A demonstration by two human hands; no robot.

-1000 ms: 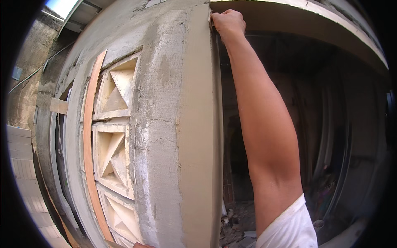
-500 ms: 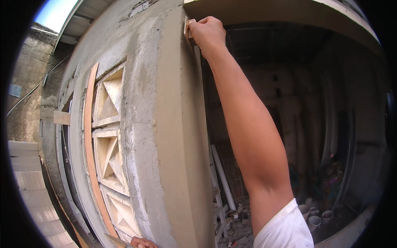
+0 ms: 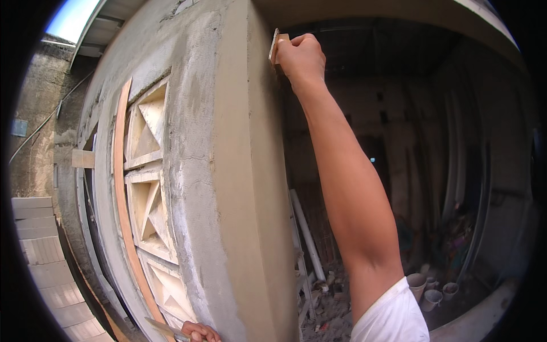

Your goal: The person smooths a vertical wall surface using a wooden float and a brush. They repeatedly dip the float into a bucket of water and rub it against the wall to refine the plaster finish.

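My right hand (image 3: 305, 58) is raised high at the inner side of a plastered corner (image 3: 250, 188), the arm stretched up in a white sleeve. Its fingers are closed round the grip of a small plasterer's float (image 3: 275, 47), whose flat plate faces the inner plaster; whether it touches cannot be made out. Low at the bottom edge, my left hand (image 3: 199, 331) is closed on a trowel with a thin flat blade (image 3: 162, 328) pointing left. Most of that hand and the trowel's handle are cut off or covered by the fingers.
Left of the corner, pale patterned vent blocks (image 3: 149, 211) are set in the rough wall, with a wooden strip (image 3: 121, 165) upright beside them. Stacked blocks (image 3: 48, 268) stand far left. Through the dark opening are a pale pipe (image 3: 307, 233), buckets (image 3: 432, 299) and rubble (image 3: 327, 319).
My right hand with the float has moved right and slightly down, off the corner's edge to its inner face. My left hand with the trowel has risen slightly.
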